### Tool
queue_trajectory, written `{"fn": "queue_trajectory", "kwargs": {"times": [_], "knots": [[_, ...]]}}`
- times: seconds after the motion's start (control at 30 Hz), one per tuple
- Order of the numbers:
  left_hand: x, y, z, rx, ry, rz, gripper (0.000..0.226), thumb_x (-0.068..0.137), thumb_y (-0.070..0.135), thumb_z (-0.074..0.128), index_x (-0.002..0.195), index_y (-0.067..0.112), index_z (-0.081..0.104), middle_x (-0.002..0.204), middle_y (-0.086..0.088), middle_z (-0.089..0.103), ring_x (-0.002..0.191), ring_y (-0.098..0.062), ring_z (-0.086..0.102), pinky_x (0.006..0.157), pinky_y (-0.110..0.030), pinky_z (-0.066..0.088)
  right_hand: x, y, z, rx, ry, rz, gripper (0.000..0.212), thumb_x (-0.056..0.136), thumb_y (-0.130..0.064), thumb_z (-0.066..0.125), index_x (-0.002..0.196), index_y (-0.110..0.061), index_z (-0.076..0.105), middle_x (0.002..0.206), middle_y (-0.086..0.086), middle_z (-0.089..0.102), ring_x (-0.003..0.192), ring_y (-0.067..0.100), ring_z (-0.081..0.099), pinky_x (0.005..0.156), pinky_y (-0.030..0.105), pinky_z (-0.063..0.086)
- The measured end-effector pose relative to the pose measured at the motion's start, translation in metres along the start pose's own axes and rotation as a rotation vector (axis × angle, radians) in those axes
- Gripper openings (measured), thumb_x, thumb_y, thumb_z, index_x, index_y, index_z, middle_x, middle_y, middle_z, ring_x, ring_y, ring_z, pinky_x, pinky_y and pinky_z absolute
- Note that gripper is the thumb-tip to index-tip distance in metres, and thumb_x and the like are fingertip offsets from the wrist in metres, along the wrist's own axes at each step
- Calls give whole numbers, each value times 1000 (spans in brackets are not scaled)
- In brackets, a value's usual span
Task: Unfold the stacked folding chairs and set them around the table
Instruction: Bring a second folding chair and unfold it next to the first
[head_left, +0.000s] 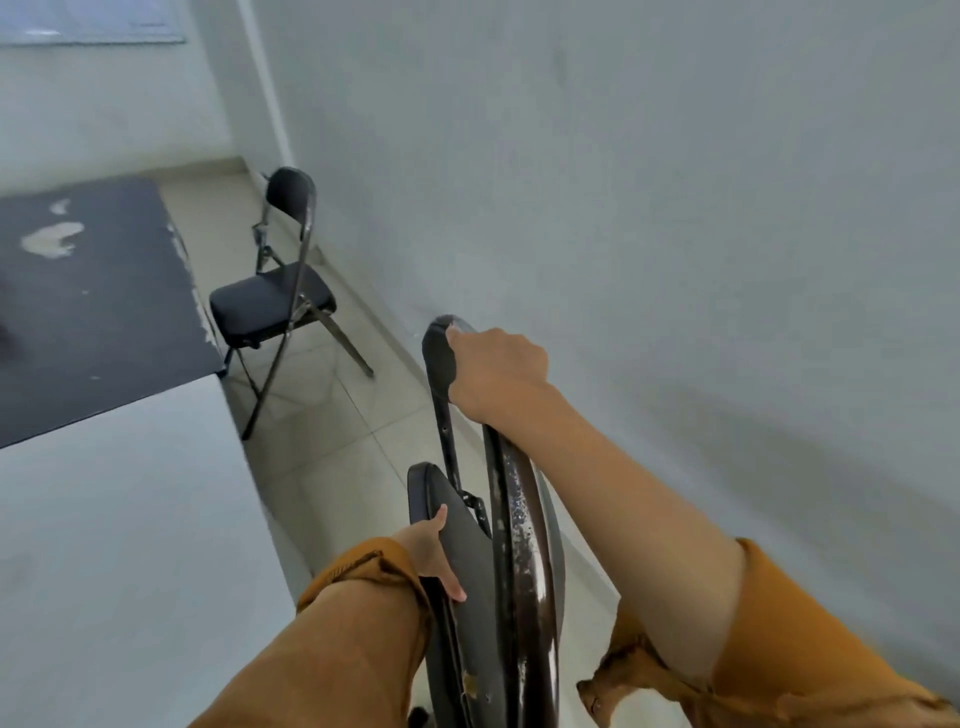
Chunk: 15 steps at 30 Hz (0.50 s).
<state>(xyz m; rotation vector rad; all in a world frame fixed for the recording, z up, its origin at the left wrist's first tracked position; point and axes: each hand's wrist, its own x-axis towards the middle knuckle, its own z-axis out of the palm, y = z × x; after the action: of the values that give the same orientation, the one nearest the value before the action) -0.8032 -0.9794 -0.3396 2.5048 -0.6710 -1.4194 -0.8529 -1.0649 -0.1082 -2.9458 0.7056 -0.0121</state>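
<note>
A dark folding chair (519, 545), still mostly folded, stands upright in front of me between the table and the wall. My right hand (493, 376) grips the top of its backrest frame. My left hand (434, 553) holds the edge of its padded seat, thumb on the seat face and fingers hidden behind it. Another black folding chair (275, 296) stands unfolded further ahead, beside the table's dark section (93, 312). The table's pale section (119, 545) fills the lower left.
A plain grey wall (675, 208) runs close along the right. A narrow strip of tiled floor (332, 431) lies between table and wall. The dark tabletop has worn pale patches.
</note>
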Motion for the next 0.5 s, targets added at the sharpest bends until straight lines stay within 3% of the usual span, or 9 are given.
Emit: {"fn": "queue_trajectory", "kwargs": {"times": [0.1, 0.27, 0.37, 0.5], "knots": [[15, 2, -35, 13, 0, -5, 118, 73, 18, 79, 151, 32, -9, 154, -11, 23, 136, -32, 35, 109, -45, 39, 33, -2, 1, 19, 19, -20, 59, 90, -14, 52, 145, -20, 34, 115, 8, 59, 103, 26, 58, 67, 28, 33], [56, 18, -96, -60, 69, 1, 124, 71, 17, 81, 150, 31, -14, 157, -10, 10, 139, -35, 27, 109, -47, 37, 90, -3, -9, 24, 11, -22, 66, 88, -10, 50, 148, -26, 27, 86, 4, 39, 69, 18, 36, 47, 24, 20], [79, 18, -133, -55, 149, -6, 129, 66, 19, 85, 150, 31, -13, 157, -10, 11, 140, -35, 26, 108, -49, 37, 119, -1, -18, 46, 31, -22, 67, 89, -11, 52, 147, -32, 26, 90, 4, 41, 74, 20, 40, 48, 25, 22], [104, 14, -178, -108, 273, -49, 130, 63, 20, 87, 150, 36, -8, 149, -12, 29, 131, -36, 38, 102, -49, 45, 159, -4, -21, 20, 72, -31, 68, 90, -15, 55, 148, -32, 23, 94, 7, 41, 78, 23, 42, 61, 31, 33]]}}
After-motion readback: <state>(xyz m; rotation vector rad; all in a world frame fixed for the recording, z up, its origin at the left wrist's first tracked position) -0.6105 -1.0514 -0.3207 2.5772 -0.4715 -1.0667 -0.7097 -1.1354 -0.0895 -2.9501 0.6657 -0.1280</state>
